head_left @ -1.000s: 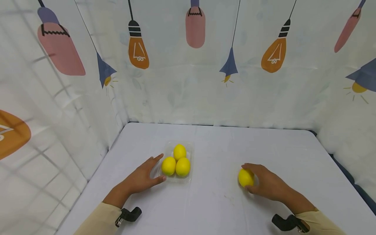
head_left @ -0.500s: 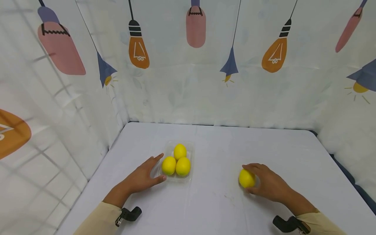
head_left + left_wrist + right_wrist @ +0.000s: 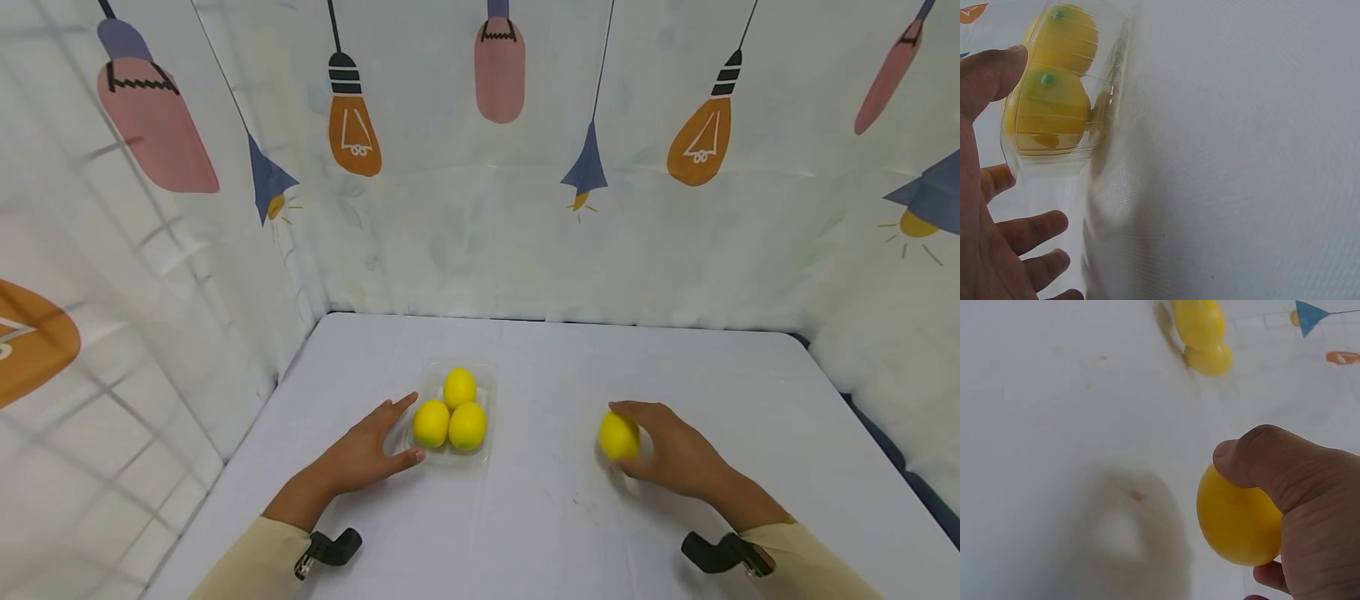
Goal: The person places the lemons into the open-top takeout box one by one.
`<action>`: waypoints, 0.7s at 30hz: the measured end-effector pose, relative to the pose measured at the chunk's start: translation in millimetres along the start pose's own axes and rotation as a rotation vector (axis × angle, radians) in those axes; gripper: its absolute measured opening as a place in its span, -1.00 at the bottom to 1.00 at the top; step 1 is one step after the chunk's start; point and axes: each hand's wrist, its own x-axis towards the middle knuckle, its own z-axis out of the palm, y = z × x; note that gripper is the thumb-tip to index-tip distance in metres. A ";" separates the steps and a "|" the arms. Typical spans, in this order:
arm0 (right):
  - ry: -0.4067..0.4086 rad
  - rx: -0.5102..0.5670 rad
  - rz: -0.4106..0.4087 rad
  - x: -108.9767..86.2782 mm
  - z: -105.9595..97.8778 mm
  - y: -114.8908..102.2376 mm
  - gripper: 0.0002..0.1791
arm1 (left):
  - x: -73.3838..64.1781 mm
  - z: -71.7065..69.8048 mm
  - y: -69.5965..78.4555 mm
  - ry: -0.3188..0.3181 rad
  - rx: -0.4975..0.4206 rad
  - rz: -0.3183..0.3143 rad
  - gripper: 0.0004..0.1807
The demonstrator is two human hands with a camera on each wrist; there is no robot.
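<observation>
A clear plastic tray (image 3: 486, 387) stands left of the table's middle with 3 yellow lemons (image 3: 467, 427) in it. My left hand (image 3: 360, 454) lies beside the tray's left side, fingers spread, with thumb and forefinger at its edge. In the left wrist view, green tips show on the lemons (image 3: 1054, 106) through the tray wall, and the thumb (image 3: 991, 78) is against or very close to it. Another lemon (image 3: 618, 436) is gripped by my right hand (image 3: 678, 450) between thumb and fingers. In the right wrist view this lemon (image 3: 1235, 519) is off the table, its shadow apart below.
A white cloth covers the table (image 3: 555, 533), marked by small brownish specks. Printed white curtains (image 3: 480, 233) enclose the back and sides. Black camera mounts (image 3: 335, 547) sit at both wrists. Table stretches between the tray and my right hand.
My right hand has lifted the lemon slightly and shifted it a little left and away from me. The left hand and the tray have stayed where they were.
</observation>
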 end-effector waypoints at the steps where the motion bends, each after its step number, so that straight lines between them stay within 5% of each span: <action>1: 0.005 0.007 -0.003 2.2 -0.2 -0.4 -0.14 | 0.1 0.1 -0.2 0.000 -0.001 -0.001 0.05; 21: 0.042 0.126 -0.071 52.5 2.1 -25.0 -0.14 | 0.6 0.3 -0.5 0.001 -0.001 -0.003 0.05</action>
